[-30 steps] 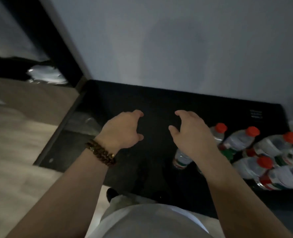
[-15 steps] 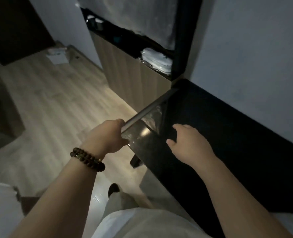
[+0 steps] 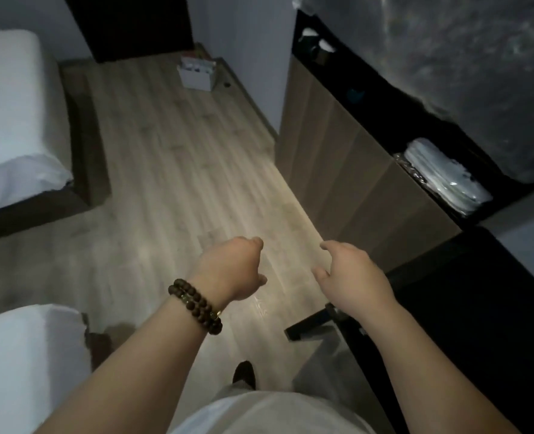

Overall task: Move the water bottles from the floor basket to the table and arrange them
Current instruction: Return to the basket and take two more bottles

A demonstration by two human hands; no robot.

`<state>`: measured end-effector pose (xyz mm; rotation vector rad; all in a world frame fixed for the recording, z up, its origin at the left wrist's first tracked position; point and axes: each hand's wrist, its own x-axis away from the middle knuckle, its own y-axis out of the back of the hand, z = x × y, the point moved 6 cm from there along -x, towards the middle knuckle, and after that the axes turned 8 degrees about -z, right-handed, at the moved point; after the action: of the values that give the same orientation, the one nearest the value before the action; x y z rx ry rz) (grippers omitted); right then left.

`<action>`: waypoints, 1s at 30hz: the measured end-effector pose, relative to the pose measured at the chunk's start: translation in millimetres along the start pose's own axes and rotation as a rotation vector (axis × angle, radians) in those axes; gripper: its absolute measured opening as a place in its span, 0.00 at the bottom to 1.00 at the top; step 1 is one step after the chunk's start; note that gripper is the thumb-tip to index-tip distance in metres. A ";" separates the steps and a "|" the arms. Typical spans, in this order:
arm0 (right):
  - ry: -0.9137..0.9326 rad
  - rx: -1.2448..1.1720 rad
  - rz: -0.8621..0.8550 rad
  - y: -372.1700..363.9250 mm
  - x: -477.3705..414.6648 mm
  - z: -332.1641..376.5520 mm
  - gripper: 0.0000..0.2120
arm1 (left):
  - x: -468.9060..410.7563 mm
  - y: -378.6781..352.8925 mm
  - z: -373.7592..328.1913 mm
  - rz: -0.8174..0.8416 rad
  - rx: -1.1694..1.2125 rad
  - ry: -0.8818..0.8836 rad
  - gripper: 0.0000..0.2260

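My left hand (image 3: 231,270), with a dark bead bracelet on its wrist, hangs over the wooden floor with fingers loosely curled, holding nothing. My right hand (image 3: 350,280) hovers beside it, just left of the black table (image 3: 478,308), fingers relaxed and holding nothing. A white box-like container (image 3: 197,73) with items inside stands on the floor at the far end by the wall; I cannot tell what it holds. No water bottles are in view.
Two beds with white covers stand on the left, one (image 3: 15,114) farther off and one (image 3: 24,364) close by. A wooden cabinet (image 3: 347,183) with dark shelves and wrapped white items (image 3: 444,177) lines the right. Wooden floor (image 3: 171,183) runs between them.
My view has swung left, away from the table and the bottles on it, toward the floor aisle. Both hands stay empty and have left the tabletop.
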<state>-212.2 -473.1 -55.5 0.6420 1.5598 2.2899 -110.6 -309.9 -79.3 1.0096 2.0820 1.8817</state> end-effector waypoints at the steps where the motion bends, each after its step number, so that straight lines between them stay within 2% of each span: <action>1: 0.032 0.000 -0.003 -3.8 -13.4 19.1 0.25 | -5.0 3.2 16.7 0.004 0.019 0.024 0.25; 8: 0.194 0.020 0.053 -36.9 -105.9 128.0 0.24 | -44.3 31.5 123.2 0.007 0.071 0.195 0.24; 15: 0.274 0.018 0.083 -65.0 -238.0 211.0 0.23 | -136.7 73.6 234.5 -0.015 0.048 0.356 0.25; 21: 0.292 0.002 0.138 -60.5 -375.5 282.5 0.22 | -243.9 137.8 304.3 0.018 0.034 0.400 0.28; 26: 0.350 -0.005 0.123 -47.8 -471.8 349.6 0.22 | -324.8 201.9 364.2 -0.105 0.091 0.437 0.27; 30: 0.362 0.007 0.148 -49.6 -534.4 392.2 0.22 | -372.0 222.6 414.8 -0.094 0.161 0.475 0.26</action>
<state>447.6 -397.5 -83.3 0.3669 1.7247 2.6276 476.2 -185.2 -70.6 0.5075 2.5177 2.0880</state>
